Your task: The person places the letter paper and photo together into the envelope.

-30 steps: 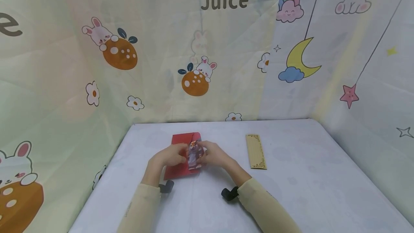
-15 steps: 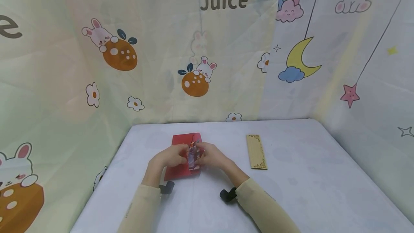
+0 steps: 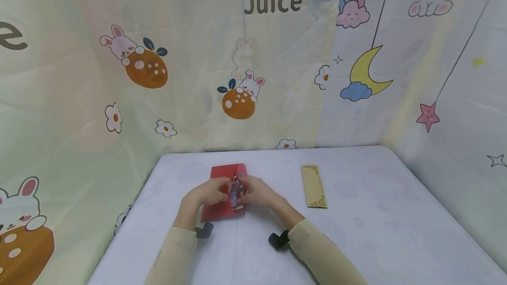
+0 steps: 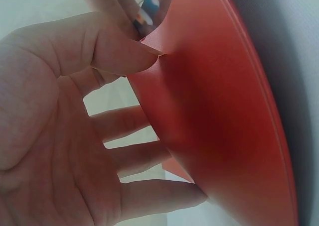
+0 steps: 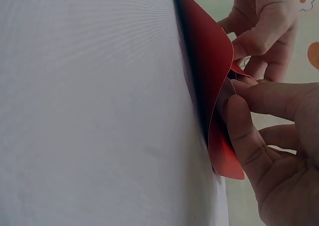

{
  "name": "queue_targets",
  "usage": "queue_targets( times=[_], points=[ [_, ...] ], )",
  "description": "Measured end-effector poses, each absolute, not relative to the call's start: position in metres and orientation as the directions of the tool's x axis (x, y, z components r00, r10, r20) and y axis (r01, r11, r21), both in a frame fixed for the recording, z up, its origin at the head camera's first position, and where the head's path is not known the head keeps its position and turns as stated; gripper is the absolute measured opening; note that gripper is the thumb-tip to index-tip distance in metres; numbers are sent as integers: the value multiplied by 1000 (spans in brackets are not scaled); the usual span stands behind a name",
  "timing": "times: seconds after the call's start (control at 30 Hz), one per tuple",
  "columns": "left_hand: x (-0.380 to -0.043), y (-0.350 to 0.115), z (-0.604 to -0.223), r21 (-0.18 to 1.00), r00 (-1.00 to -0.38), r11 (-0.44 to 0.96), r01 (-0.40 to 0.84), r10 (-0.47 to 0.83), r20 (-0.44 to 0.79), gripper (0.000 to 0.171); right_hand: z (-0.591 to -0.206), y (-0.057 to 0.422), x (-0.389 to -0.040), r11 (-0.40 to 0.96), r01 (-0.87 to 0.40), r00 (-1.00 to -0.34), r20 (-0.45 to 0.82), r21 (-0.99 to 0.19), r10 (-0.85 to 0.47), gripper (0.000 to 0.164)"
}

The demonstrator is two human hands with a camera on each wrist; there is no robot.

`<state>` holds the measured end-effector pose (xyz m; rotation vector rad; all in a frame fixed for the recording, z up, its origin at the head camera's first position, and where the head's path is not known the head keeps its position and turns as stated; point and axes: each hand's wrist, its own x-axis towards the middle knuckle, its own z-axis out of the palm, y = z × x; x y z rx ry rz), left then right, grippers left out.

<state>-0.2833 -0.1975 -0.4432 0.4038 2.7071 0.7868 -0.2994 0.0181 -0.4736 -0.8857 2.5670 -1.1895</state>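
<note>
A pale fabric backdrop (image 3: 273, 56) is hanging along the far, left and right sides, showing printed rabbits (image 3: 124, 47) at left and a yellow crescent moon (image 3: 360, 68) at far right. A white-covered table (image 3: 380, 223) is standing before it. From the near side, a left beige sleeve (image 3: 171, 254) and a right beige sleeve (image 3: 325, 252) are reaching over it. A red envelope (image 3: 220, 209) is lying left of centre toward the far side, its paper bowing up from the cloth. The left hand (image 3: 209, 191) is pinching a raised edge of it, the thumb (image 4: 124, 54) in front and the other fingers (image 4: 124, 121) spread behind. The right hand (image 3: 258, 191) is pinching the small picture card (image 3: 236, 194) from the right; how far that card is sitting inside the envelope cannot be told. A tan card strip with an ornamental border (image 3: 314, 186) is lying apart, to the right. A black device is sitting at each wrist, left (image 3: 204, 230) and right (image 3: 278, 240).
</note>
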Motion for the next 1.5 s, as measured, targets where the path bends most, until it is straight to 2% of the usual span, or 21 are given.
queue_targets(
  times=[0.23, 0.57, 1.17, 1.5],
  points=[
    [-284, -198, -444, 556, -917, 810, 187, 346, -196, 16, -474, 18, -298, 502, -433, -808, 76, -748, -585, 71],
    [-287, -201, -448, 549, -909, 796, 254, 391, -146, 17, -476, 14, -298, 482, -466, -783, 91, -742, -616, 64],
    [-285, -200, -446, 551, -913, 802, 230, 373, -163, 17, -474, 6, -297, 486, -435, -788, 60, -758, -612, 63],
    [-286, -200, -446, 560, -908, 793, 240, 387, -158, 17, -473, 0, -296, 474, -455, -774, 71, -754, -629, 49]
  ],
)
